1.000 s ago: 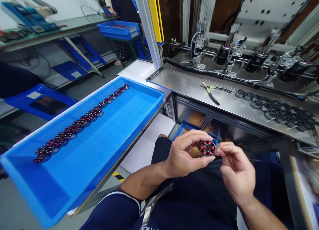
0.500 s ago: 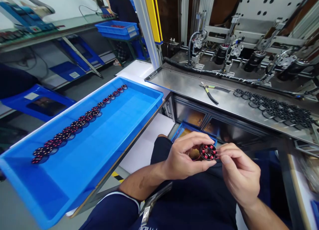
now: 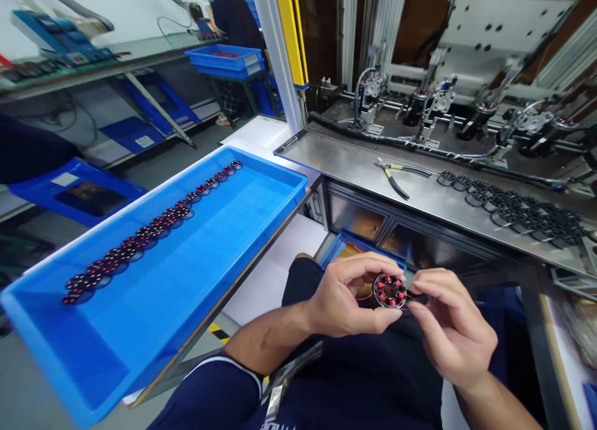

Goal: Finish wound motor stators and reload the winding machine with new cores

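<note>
Just above my lap, my left hand [image 3: 352, 296] grips a small round motor stator [image 3: 390, 291] between thumb and fingers. The stator has a black ring with red wire coils inside, its open face turned up toward me. A loose red wire [image 3: 366, 298] sticks out from its left side. Thin red wires [image 3: 410, 297] leave its right edge and run between the fingertips of my right hand [image 3: 454, 324]. The right thumb and index finger are curled about these wires with a small gap showing; the exact contact is hard to see.
A long blue tray [image 3: 186, 281] at left holds a row of wound stators [image 3: 144, 234]. On the metal ledge [image 3: 336, 153] lie pliers [image 3: 396, 175] and a pile of black rings [image 3: 517, 206]. Behind stands a machine [image 3: 443, 100]. Another person [image 3: 236, 20] is at the back left.
My right thumb and index finger have loosened from a tight pinch and spread slightly at the wires. The stator has turned a little in my left hand. The view has shifted slightly.
</note>
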The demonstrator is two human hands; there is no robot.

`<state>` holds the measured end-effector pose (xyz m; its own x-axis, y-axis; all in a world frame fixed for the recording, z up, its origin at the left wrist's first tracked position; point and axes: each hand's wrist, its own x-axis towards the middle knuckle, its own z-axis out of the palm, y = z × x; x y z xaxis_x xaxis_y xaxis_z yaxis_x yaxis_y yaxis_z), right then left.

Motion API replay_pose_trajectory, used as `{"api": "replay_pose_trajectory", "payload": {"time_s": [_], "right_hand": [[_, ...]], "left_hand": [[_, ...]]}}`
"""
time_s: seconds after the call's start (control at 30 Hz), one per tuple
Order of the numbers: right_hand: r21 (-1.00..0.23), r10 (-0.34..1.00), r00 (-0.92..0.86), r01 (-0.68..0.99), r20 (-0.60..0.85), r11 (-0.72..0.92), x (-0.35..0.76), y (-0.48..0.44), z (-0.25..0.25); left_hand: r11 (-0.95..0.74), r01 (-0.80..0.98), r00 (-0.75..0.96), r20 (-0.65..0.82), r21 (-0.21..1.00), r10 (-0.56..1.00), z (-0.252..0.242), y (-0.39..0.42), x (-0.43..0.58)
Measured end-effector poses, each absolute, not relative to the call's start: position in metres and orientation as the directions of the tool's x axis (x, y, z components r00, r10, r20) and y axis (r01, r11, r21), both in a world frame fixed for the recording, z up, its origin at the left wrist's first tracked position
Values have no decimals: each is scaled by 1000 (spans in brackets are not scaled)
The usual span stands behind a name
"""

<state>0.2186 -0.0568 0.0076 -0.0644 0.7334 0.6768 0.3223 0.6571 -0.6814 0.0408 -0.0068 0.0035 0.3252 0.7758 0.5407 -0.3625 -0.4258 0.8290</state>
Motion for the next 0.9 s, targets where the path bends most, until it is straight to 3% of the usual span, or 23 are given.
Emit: {"api": "replay_pose_trajectory", "payload": {"time_s": [0.2, 0.37, 0.47, 0.57, 0.67, 0.8, 0.9], "right_hand": [[-660, 718, 6, 400, 696, 636, 209, -60, 13], [-599, 643, -19, 345, 766, 723, 203, -66, 7], [-601, 644, -42, 318, 764, 733, 207, -65, 4], [-665, 702, -44, 283, 711, 691, 217, -59, 7], [-702, 733, -168, 211, 659, 680, 230, -46, 17], [-664, 652, -408, 135, 639, 735, 238, -29, 31], [-633, 604, -468, 118, 644, 766, 236, -26, 37]], "left_hand": [[-469, -327, 288, 559, 820, 778, 4, -7, 40], [-620, -237, 178, 661, 748, 729, 5, -6, 45], [-604, -260, 182, 652, 754, 736, 6, -5, 46], [-454, -369, 248, 556, 811, 793, 8, -5, 43], [-189, -441, 388, 376, 878, 841, 12, -7, 40], [150, -363, 588, 101, 920, 803, 20, -9, 37], [332, -316, 682, -30, 889, 731, 24, -8, 36]]}}
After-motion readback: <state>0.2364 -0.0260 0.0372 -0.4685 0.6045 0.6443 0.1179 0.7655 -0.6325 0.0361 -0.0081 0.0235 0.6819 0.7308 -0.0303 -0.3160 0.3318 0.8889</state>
